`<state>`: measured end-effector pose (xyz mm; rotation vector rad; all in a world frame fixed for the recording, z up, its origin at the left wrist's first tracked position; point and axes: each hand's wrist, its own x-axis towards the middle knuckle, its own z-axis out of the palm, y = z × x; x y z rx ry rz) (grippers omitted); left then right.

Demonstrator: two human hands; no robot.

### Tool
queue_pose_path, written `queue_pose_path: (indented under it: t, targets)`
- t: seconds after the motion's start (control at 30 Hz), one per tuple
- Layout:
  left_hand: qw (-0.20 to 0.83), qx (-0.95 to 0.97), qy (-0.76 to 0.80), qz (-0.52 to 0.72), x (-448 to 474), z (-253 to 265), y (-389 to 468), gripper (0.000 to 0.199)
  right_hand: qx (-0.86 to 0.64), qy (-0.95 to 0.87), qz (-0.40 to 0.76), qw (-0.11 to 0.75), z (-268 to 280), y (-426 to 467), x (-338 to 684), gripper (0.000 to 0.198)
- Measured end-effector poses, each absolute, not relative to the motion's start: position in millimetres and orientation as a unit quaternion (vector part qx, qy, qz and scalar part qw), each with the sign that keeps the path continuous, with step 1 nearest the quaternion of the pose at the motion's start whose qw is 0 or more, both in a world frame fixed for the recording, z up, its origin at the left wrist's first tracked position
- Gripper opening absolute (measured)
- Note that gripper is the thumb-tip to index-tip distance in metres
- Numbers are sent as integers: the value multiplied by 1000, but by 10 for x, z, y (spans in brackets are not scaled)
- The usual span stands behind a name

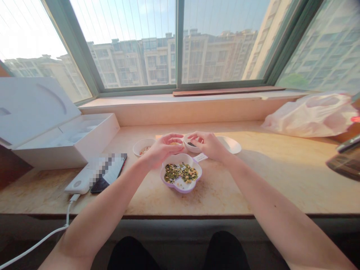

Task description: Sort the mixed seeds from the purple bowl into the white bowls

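A purple-rimmed lobed bowl (181, 190) stands in front of me, with mixed beans (181, 173) in green, dark and yellow lying in two main heaps. Above its far left side hovers my left hand (164, 150), fingers curved and apart, holding nothing I can see. It partly covers a small dish of yellow beans (174, 143). My right hand (209, 145) is over a small white bowl (194, 149) of dark beans (191, 144); its fingers are bent and look parted, with fingertips partly hidden. Left of my left hand sits another white bowl (137, 147) with pale and reddish bits.
A white plate (234, 144) and a paper label (200, 157) lie near my right hand. On the left are an open white box (70, 140), a white power bank (80, 180) with a cable (42, 242), and a phone (112, 174). A plastic bag (309, 116) rests at right.
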<state>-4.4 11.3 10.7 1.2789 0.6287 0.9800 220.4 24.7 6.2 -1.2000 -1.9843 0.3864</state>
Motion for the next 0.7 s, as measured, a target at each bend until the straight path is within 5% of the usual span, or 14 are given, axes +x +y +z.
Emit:
queue_pose_path:
  t: [0.23,0.7]
  targets:
    - [697,414,311,496,-57,158,162,31,-439,-773,179,422,42,213,2139,21]
    - [650,483,348,472,52,64,63,23,-427,-761,251,418,-28,101,1896,35]
